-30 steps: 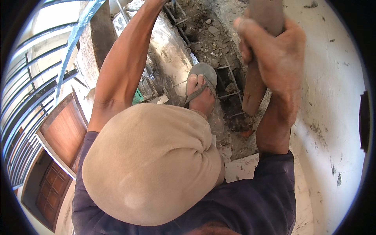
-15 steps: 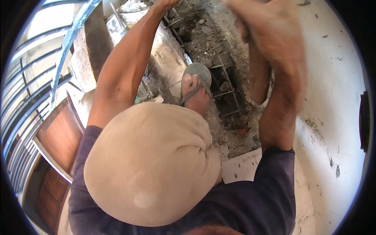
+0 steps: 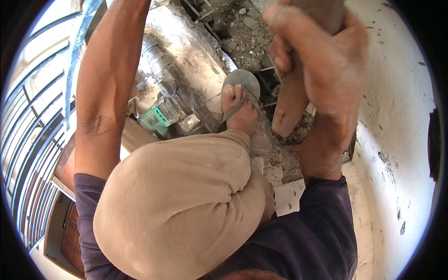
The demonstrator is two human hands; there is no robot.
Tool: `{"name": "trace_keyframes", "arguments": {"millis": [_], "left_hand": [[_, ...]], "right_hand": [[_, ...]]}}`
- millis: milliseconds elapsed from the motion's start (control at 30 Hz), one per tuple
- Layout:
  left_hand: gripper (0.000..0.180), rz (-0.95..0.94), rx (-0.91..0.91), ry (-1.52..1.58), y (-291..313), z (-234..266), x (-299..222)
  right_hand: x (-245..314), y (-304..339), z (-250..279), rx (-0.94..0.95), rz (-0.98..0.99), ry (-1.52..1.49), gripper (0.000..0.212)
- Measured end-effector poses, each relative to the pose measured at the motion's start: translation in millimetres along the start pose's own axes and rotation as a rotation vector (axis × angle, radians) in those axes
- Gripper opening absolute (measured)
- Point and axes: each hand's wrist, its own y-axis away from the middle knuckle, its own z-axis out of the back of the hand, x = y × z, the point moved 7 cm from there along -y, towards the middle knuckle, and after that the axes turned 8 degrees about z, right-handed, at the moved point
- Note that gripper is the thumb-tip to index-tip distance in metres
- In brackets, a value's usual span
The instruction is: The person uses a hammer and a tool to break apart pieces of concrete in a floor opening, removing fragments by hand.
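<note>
My right hand [image 3: 322, 70], slightly blurred, is closed around a thick wooden handle [image 3: 290, 102]. The lower end of the handle sticks out below my fist, and its upper part runs out at the top edge, so I cannot see what it carries. Beneath it lies a broken-open trench [image 3: 249, 44] with loose rubble and steel bars. My left forearm [image 3: 109, 70] reaches up and leaves the picture at the top; the left hand is out of view.
My sandalled foot [image 3: 239, 105] stands beside the trench. Left of it lies a teal and grey power tool [image 3: 156, 120]. A white, stained wall [image 3: 389, 116] rises close on the right. Metal railings [image 3: 35, 121] and brown wooden furniture [image 3: 66, 170] are at the left.
My left arm has moved up and left, taking its hand out of view and uncovering the power tool. The wooden handle now tilts, its lower end further left. My bent knee has shifted slightly lower.
</note>
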Motion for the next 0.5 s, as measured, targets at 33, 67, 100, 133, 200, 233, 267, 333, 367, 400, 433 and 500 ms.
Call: {"name": "trace_keyframes", "arguments": {"millis": [33,67,100,133,200,233,267,333,367,400,433,500], "left_hand": [[0.060,-0.040,0.054,0.092,-9,-4,-1],[0.060,-0.006,0.043,0.069,-13,-4,7],[0.060,0.026,0.032,0.043,-11,-6,18],[0.061,-0.006,-0.030,0.017,-1,-7,22],[0.061,0.069,-0.067,0.005,12,-11,40],[0.061,0.109,-0.087,-0.002,16,-12,44],[0.061,0.150,-0.060,0.038,22,-14,48],[0.061,0.087,-0.038,0.013,31,-11,33],[0.061,0.056,-0.029,0.000,33,-10,29],[0.061,0.035,-0.024,0.013,33,-10,28],[0.061,0.014,-0.020,0.026,32,-12,25],[0.061,-0.029,-0.023,0.028,34,-16,19]], "right_hand": [[-15,3,-2,0.091,0.040,-0.065,0.013],[-30,7,-4,0.186,0.074,-0.134,0.015],[-37,9,-3,0.195,0.064,-0.147,0.015],[-43,12,-2,0.199,0.050,-0.153,0.014],[-51,14,0,0.229,0.034,-0.160,0.014],[-56,16,4,0.217,0.017,-0.141,0.014],[-60,18,7,0.206,0.001,-0.121,0.013],[-65,19,11,0.186,-0.009,-0.109,0.013],[-66,20,12,0.176,-0.002,-0.116,0.014],[-66,20,13,0.170,0.006,-0.121,0.014],[-66,21,13,0.171,-0.003,-0.116,0.014],[-66,21,13,0.169,-0.019,-0.107,0.013]]}}
